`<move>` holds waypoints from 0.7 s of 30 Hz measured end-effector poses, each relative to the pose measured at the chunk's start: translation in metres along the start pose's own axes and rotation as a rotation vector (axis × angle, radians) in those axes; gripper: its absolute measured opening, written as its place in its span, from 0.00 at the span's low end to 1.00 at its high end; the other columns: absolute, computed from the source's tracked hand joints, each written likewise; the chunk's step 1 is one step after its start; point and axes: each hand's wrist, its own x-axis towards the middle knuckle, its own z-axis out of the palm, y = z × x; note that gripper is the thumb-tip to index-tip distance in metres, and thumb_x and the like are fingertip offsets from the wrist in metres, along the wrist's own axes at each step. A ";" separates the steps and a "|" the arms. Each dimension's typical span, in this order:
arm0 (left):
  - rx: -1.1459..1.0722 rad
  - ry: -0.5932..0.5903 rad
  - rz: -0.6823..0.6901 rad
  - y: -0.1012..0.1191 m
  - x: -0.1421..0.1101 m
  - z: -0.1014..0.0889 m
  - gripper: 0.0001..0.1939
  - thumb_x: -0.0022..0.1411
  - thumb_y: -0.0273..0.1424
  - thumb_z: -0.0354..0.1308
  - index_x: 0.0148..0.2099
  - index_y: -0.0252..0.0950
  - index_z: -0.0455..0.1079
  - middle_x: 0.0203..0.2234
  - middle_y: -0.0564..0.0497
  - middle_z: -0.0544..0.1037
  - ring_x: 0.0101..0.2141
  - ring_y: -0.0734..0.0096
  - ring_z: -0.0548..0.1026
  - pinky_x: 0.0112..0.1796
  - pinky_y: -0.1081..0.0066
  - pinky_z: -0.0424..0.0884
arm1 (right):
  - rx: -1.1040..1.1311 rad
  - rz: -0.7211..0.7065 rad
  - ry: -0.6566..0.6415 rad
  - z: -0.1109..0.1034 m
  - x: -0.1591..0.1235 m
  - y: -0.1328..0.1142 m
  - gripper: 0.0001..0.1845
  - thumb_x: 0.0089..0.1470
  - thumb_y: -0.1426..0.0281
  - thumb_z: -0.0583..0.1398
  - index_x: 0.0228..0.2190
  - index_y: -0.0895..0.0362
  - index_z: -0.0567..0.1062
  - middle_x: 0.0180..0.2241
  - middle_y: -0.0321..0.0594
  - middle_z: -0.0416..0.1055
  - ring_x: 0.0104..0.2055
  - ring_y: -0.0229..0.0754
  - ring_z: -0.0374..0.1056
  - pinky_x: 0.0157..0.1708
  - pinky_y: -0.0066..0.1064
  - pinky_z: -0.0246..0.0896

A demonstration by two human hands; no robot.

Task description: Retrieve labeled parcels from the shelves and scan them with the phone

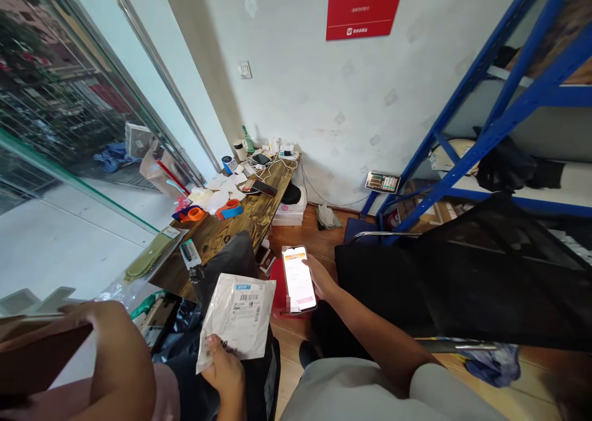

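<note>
My left hand (pixel 224 368) grips the lower left of a white plastic mailing bag (pixel 243 319), its thumb on top and its fingers hidden underneath. A printed shipping label with barcodes faces up on the bag. My right hand (pixel 319 278) is closed around the right side of a smartphone (pixel 298 282), with the thumb over the edge of its lit screen. An orange banner tops the mostly white page; the small text is unreadable. The phone is upright to the right of the bag, apart from it. Behind the bag lies a dark grey plastic parcel (pixel 231 257).
At left, a co-worker's bent arm (pixel 123 353) is beside a brown cardboard box (pixel 41 353). A wooden table (pixel 222 236) carries tape rolls (pixel 230 209), papers and cables. On the right stand a black mesh chair (pixel 499 273) and a blue shelf frame (pixel 462 168). A red stool (pixel 280 291) is behind the phone.
</note>
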 end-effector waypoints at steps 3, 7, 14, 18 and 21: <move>-0.031 0.062 -0.023 -0.001 0.009 0.002 0.21 0.47 0.48 0.63 0.33 0.34 0.68 0.25 0.53 0.71 0.26 0.71 0.70 0.34 0.64 0.74 | -0.015 -0.015 0.010 0.007 0.009 -0.001 0.09 0.47 0.65 0.61 0.31 0.54 0.67 0.28 0.36 0.76 0.33 0.45 0.73 0.36 0.36 0.66; -0.083 0.099 -0.077 0.002 0.019 0.010 0.22 0.45 0.47 0.65 0.32 0.34 0.68 0.27 0.54 0.71 0.26 0.74 0.67 0.35 0.65 0.71 | -0.033 -0.047 -0.023 0.016 0.027 -0.005 0.09 0.46 0.66 0.60 0.32 0.54 0.68 0.30 0.36 0.76 0.34 0.44 0.73 0.36 0.34 0.66; -0.047 0.195 -0.061 -0.004 0.034 0.045 0.20 0.46 0.45 0.65 0.30 0.34 0.67 0.25 0.55 0.68 0.25 0.75 0.65 0.32 0.68 0.67 | -0.069 -0.045 -0.111 0.025 0.086 -0.024 0.08 0.45 0.65 0.60 0.30 0.54 0.68 0.28 0.33 0.75 0.32 0.42 0.71 0.34 0.32 0.64; -0.054 0.300 -0.089 -0.011 0.044 0.083 0.21 0.42 0.46 0.67 0.30 0.34 0.68 0.26 0.55 0.69 0.26 0.75 0.65 0.35 0.67 0.67 | -0.092 0.015 -0.151 0.026 0.142 -0.044 0.11 0.44 0.65 0.61 0.32 0.54 0.69 0.28 0.35 0.76 0.32 0.44 0.72 0.34 0.36 0.65; -0.024 0.390 -0.075 -0.014 0.052 0.116 0.20 0.44 0.45 0.67 0.31 0.34 0.69 0.28 0.54 0.69 0.27 0.73 0.65 0.41 0.62 0.68 | -0.115 0.051 -0.172 0.024 0.194 -0.061 0.10 0.45 0.65 0.61 0.32 0.54 0.69 0.28 0.36 0.76 0.32 0.45 0.72 0.33 0.36 0.65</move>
